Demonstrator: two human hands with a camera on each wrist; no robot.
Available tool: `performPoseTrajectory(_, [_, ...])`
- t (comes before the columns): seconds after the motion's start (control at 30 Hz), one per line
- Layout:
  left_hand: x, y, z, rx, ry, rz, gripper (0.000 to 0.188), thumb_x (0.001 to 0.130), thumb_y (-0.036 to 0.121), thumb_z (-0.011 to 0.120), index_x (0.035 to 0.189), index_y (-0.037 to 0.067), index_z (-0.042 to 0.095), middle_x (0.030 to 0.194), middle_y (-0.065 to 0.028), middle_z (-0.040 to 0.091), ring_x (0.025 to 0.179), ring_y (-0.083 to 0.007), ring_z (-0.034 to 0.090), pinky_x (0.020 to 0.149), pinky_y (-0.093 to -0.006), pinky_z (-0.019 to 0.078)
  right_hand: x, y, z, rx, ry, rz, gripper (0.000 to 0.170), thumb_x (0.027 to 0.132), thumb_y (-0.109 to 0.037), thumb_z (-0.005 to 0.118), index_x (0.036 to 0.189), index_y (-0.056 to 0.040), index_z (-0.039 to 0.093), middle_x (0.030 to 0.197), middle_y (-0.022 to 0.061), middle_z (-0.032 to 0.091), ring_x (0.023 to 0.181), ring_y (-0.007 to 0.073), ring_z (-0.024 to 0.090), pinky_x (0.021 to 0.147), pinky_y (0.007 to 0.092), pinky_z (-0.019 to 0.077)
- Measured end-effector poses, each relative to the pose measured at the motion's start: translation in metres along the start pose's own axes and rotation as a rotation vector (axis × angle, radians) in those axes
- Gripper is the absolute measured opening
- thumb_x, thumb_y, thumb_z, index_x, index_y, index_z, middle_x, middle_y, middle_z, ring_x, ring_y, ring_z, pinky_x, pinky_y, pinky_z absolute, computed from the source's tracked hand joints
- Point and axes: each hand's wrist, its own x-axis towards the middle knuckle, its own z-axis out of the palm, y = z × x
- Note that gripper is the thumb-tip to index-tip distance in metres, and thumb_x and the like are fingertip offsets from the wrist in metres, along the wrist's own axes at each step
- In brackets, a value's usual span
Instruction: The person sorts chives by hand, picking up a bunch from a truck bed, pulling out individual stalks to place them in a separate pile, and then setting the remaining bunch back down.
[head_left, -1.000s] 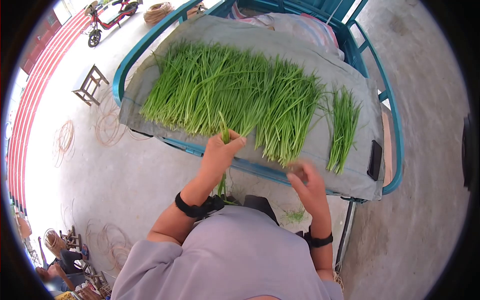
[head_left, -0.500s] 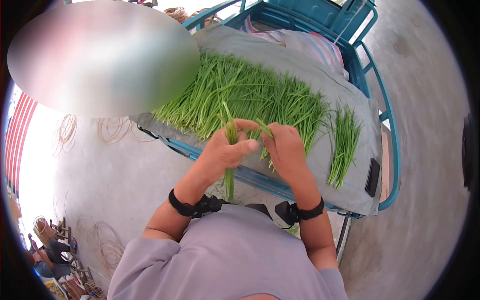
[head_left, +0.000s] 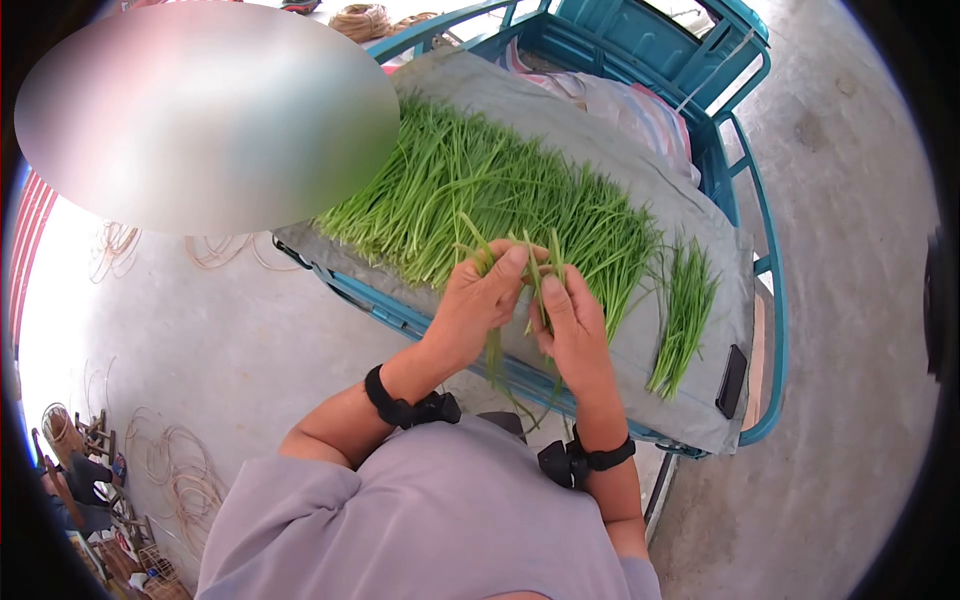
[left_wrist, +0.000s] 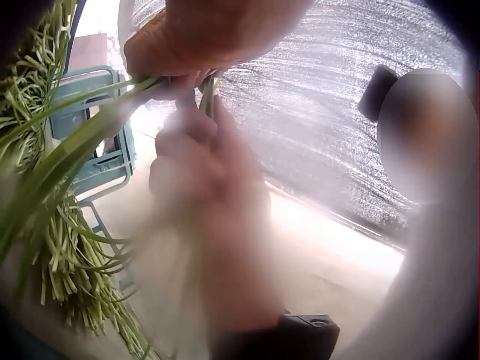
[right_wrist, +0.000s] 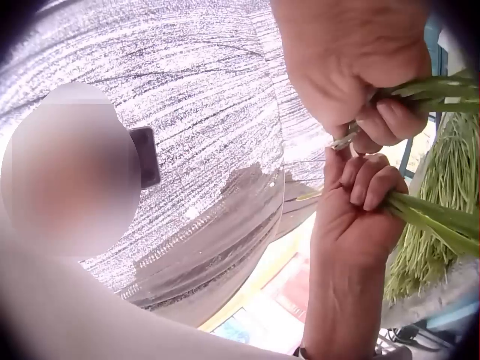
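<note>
Both hands meet above the near edge of the grey cloth [head_left: 440, 75]. The left hand [head_left: 475, 305] grips a few long green stalks [head_left: 494, 350], which stick up past its fingers and hang below. Close beside it, the right hand [head_left: 578, 330] pinches more stalks [head_left: 556, 252] between thumb and fingers. In the right wrist view, the right hand [right_wrist: 360, 67] and left hand [right_wrist: 356, 217] touch at the fingertips, each with stalks in its fingers. The left wrist view shows the right hand [left_wrist: 195, 165] blurred below the left [left_wrist: 217, 34]. Behind lies a wide pile of green stalks [head_left: 430, 190].
A small separate bunch [head_left: 685, 320] lies right of the pile, with a black phone [head_left: 731, 381] beside it. The blue cart rail [head_left: 779, 330] curves around the cloth. A striped sack [head_left: 640, 115] sits behind. Coiled strands [head_left: 185, 480] lie on the floor at left.
The right hand has moved left and up from near the cloth's front edge to meet the left hand, and now pinches stalks. The left hand has kept its stalks. The head view has shifted.
</note>
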Motion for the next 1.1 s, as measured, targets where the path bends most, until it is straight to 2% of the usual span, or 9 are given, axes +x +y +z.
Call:
performPoseTrajectory(0.13, [0.002, 0.002, 0.01, 0.075, 0.055, -0.05, 0.027, 0.095, 0.026, 0.054, 0.107, 0.003, 0.06, 0.056, 0.0085, 0.036, 0.046, -0.0012, 0.028, 0.042, -0.0186, 0.0222, -0.002, 0.004, 0.0, 0.019, 0.053, 0.007, 0.025, 0.099, -0.027, 0.045, 0.104, -0.0041, 0.053, 0.064, -0.0056, 0.041, 0.052, 0.0021, 0.034, 0.045, 0.0183, 0.0258])
performPoseTrajectory(0.2, [0.004, -0.001, 0.007, 0.103, 0.062, -0.064, 0.026, 0.095, 0.025, 0.054, 0.107, 0.003, 0.06, 0.056, 0.0083, 0.037, 0.046, -0.0014, 0.028, 0.042, -0.0186, 0.0224, -0.005, 0.005, 0.001, 0.066, 0.069, 0.044, 0.024, 0.098, -0.026, 0.046, 0.104, -0.0041, 0.054, 0.065, -0.0057, 0.042, 0.053, 0.002, 0.035, 0.047, 0.0185, 0.0272])
performPoseTrajectory(0.4, [0.008, -0.012, 0.005, 0.108, 0.086, -0.074, 0.026, 0.095, 0.024, 0.053, 0.109, 0.003, 0.059, 0.057, 0.0079, 0.038, 0.048, -0.0019, 0.029, 0.043, -0.0189, 0.0222, 0.001, 0.026, -0.004, -0.171, 0.173, -0.083, 0.022, 0.096, -0.021, 0.049, 0.106, -0.0028, 0.056, 0.065, -0.0063, 0.042, 0.058, 0.0024, 0.037, 0.051, 0.0195, 0.0304])
performPoseTrajectory(0.57, [0.012, -0.022, 0.012, 0.233, 0.102, -0.113, 0.029, 0.096, 0.026, 0.051, 0.113, 0.004, 0.057, 0.058, 0.0082, 0.038, 0.049, -0.002, 0.03, 0.044, -0.0187, 0.0222, 0.001, 0.024, -0.009, -0.153, 0.201, -0.089, 0.024, 0.097, -0.022, 0.047, 0.106, -0.0018, 0.056, 0.064, -0.005, 0.042, 0.057, 0.0038, 0.038, 0.051, 0.0208, 0.0321])
performPoseTrajectory(0.73, [0.012, -0.028, 0.024, 0.248, 0.015, -0.121, 0.033, 0.099, 0.032, 0.043, 0.117, 0.007, 0.057, 0.063, 0.0096, 0.04, 0.051, -0.0022, 0.03, 0.045, -0.0178, 0.0219, 0.002, 0.024, -0.015, -0.21, 0.226, -0.095, 0.024, 0.098, -0.021, 0.045, 0.106, -0.0014, 0.056, 0.062, -0.0021, 0.047, 0.056, 0.0052, 0.044, 0.051, 0.0223, 0.0362])
performPoseTrajectory(0.83, [0.012, -0.033, 0.02, 0.175, -0.044, -0.163, 0.035, 0.1, 0.033, 0.04, 0.116, 0.008, 0.057, 0.071, 0.0087, 0.046, 0.056, -0.0021, 0.032, 0.047, -0.0168, 0.0244, 0.001, 0.021, -0.014, -0.184, 0.222, -0.096, 0.023, 0.097, -0.021, 0.045, 0.104, -0.0017, 0.056, 0.062, -0.0001, 0.051, 0.056, 0.0059, 0.047, 0.051, 0.023, 0.0382])
performPoseTrajectory(0.93, [0.013, -0.038, 0.016, 0.328, 0.069, -0.043, 0.034, 0.1, 0.032, 0.039, 0.115, 0.007, 0.057, 0.082, 0.0036, 0.056, 0.066, -0.0042, 0.045, 0.056, -0.0181, 0.035, 0.0, 0.02, -0.014, -0.237, 0.238, -0.071, 0.022, 0.097, -0.021, 0.045, 0.101, -0.0017, 0.055, 0.062, 0.0008, 0.052, 0.056, 0.0067, 0.049, 0.05, 0.0236, 0.0388])
performPoseTrajectory(1.03, [0.019, -0.032, 0.011, 0.289, 0.148, 0.145, 0.034, 0.1, 0.032, 0.038, 0.115, 0.006, 0.054, 0.091, -0.0033, 0.061, 0.081, -0.0114, 0.057, 0.071, -0.0261, 0.0457, -0.001, 0.026, -0.019, -0.297, 0.235, -0.044, 0.022, 0.097, -0.021, 0.046, 0.099, -0.0015, 0.055, 0.061, 0.0002, 0.05, 0.054, 0.0071, 0.047, 0.05, 0.0235, 0.0382])
performPoseTrajectory(1.1, [0.019, -0.026, 0.007, 0.026, 0.18, 0.097, 0.034, 0.1, 0.033, 0.039, 0.116, 0.006, 0.051, 0.093, -0.006, 0.061, 0.087, -0.0167, 0.06, 0.077, -0.0323, 0.0482, -0.003, 0.029, -0.02, -0.279, 0.221, -0.058, 0.021, 0.097, -0.021, 0.046, 0.098, -0.0016, 0.055, 0.06, -0.0003, 0.049, 0.054, 0.0069, 0.046, 0.049, 0.0233, 0.0373])
